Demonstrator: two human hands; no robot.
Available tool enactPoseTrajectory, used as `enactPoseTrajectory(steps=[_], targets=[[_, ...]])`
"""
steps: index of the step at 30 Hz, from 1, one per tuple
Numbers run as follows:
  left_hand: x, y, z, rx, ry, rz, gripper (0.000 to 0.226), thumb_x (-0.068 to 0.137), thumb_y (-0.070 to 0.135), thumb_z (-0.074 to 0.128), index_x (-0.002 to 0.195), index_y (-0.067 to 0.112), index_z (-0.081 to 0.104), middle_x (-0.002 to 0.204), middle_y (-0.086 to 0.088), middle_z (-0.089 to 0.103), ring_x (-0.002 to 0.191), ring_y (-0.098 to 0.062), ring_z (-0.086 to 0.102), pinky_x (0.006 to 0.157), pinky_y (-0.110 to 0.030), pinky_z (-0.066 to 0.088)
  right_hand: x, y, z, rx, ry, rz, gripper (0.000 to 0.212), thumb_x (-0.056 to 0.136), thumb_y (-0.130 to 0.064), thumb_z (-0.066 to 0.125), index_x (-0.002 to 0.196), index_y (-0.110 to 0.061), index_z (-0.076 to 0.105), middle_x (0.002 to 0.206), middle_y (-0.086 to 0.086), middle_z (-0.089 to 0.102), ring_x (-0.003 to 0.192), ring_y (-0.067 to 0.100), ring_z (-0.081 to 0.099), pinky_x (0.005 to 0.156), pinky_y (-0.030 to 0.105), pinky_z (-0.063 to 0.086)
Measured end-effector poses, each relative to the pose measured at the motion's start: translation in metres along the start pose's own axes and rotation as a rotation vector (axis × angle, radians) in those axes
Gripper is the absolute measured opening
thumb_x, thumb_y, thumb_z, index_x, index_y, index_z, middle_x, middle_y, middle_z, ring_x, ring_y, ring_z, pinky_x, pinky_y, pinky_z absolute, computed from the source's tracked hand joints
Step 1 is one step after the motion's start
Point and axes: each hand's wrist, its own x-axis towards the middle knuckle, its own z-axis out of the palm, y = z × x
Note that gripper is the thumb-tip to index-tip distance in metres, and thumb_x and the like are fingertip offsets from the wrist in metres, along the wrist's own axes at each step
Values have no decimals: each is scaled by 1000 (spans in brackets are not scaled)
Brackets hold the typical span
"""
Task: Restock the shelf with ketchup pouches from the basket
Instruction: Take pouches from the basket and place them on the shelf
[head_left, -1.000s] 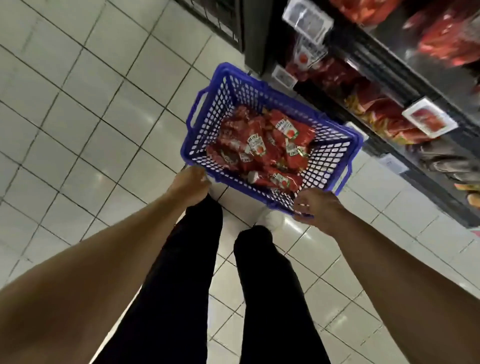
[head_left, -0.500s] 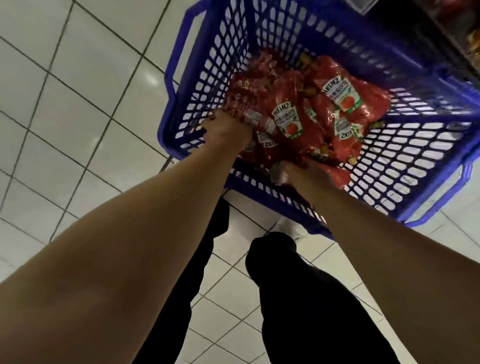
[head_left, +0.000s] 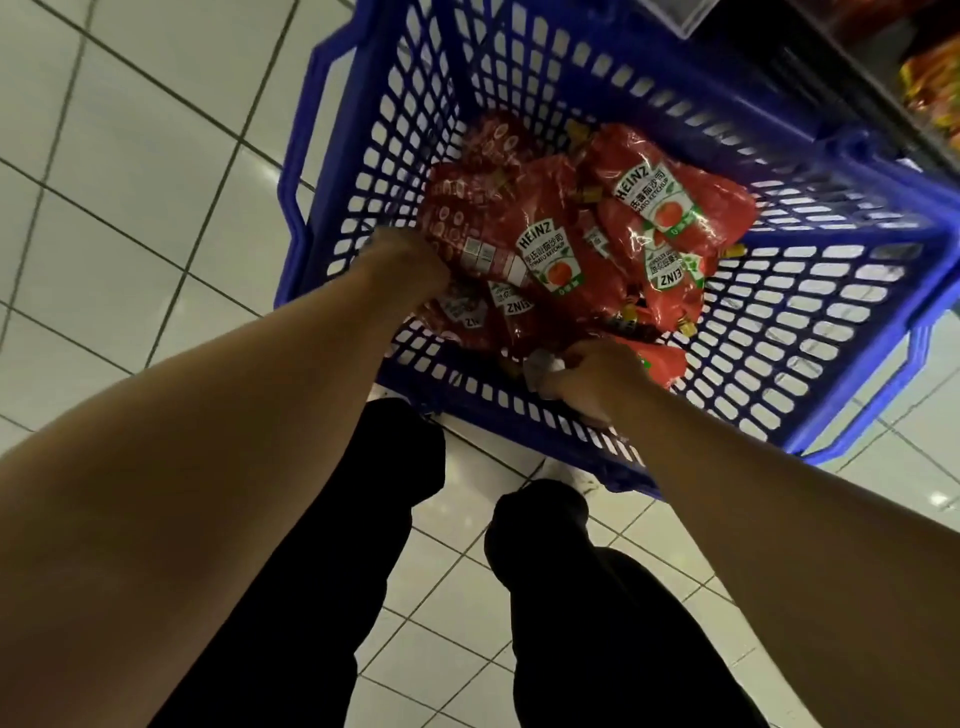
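Head camera looks steeply down — close over the basket (head_left: 675, 104).

The basket (head_left: 810, 291) is blue plastic lattice. The ketchup pouches (head_left: 566, 270) in it are red, with white-and-green labels showing a red tomato and yellow caps. The floor (head_left: 130, 156) is pale tile with dark grout; the trousers (head_left: 613, 623) are black.

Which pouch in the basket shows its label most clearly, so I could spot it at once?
Start at the blue basket on the floor. In its red heap, take the ketchup pouch nearest the far right corner. Its Heinz label faces up and reads upright, whereas several neighbours' labels are upside down.
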Motion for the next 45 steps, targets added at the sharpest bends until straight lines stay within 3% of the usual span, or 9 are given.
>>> enactPoseTrajectory(steps=[3,5,11,17,23,27,34,39,45], targets=[[-9,-1,-5,-23,-119,18,56,95,40,61,138,7,50,125,-16,63,113,-35,63,98,-45,54,-4,15,-15,375,-137,207,34,69,-34,82,94,-15,68,103,10,70,90,28,69,78,43,62],[-21,-1,-4,-17,-135,74,64,93,51,61,144,15,47,133,-14,59,118,-36,60,100,-48,52,-9,27,-17,578,-36,293,54,57,-54,79,97,-19,68,99,8,71,86,30,70,73,48,62],[-74,11,1,-485,42,143,66,77,46,82,130,14,60,122,-9,66,108,-27,66,90,-38,57,-35,53,-14,561,226,458,76,49,-44,89,111,-6,65,91,14,71,77,35,72,66,49,63],[-155,-19,-26,-1084,-53,-172,61,67,20,85,115,23,48,103,1,57,83,-18,60,47,-26,57,-120,43,-35,914,-257,266,23,83,-11,74,104,-3,69,76,9,74,61,22,72,52,30,57],[-277,-72,-103,-1546,-256,-10,53,72,1,66,124,10,60,117,-15,71,104,-31,71,81,-39,61,-264,11,-76,1385,-531,-50,23,85,-8,56,105,1,64,86,15,73,64,22,69,55,31,58],[-385,-84,-171,-1558,-518,397,64,78,-4,62,139,3,47,131,-21,64,119,-35,64,96,-42,56,-371,-23,-114,1399,-368,-367,60,71,-1,72,130,-3,60,124,19,68,106,35,69,91,53,56],[-541,-76,-250,-1461,-495,843,54,76,20,85,126,14,67,127,-17,68,114,-31,67,87,-42,58,-545,-58,-182,1127,19,-823,65,75,10,74,135,2,48,122,29,64,108,39,66,94,53,54],[-612,-64,-290,-1324,-383,1000,63,84,-18,56,144,-7,40,147,-38,39,134,-54,41,112,-70,29,-641,-65,-207,910,301,-932,54,68,10,83,113,-15,65,101,5,76,90,19,73,82,35,59],[-682,-61,-338,-1257,-582,1224,50,65,0,84,111,16,72,111,-16,65,104,-31,60,100,-46,47,-717,-78,-226,1148,446,-975,40,72,-17,84,109,-17,70,102,7,77,88,22,73,80,39,59]])
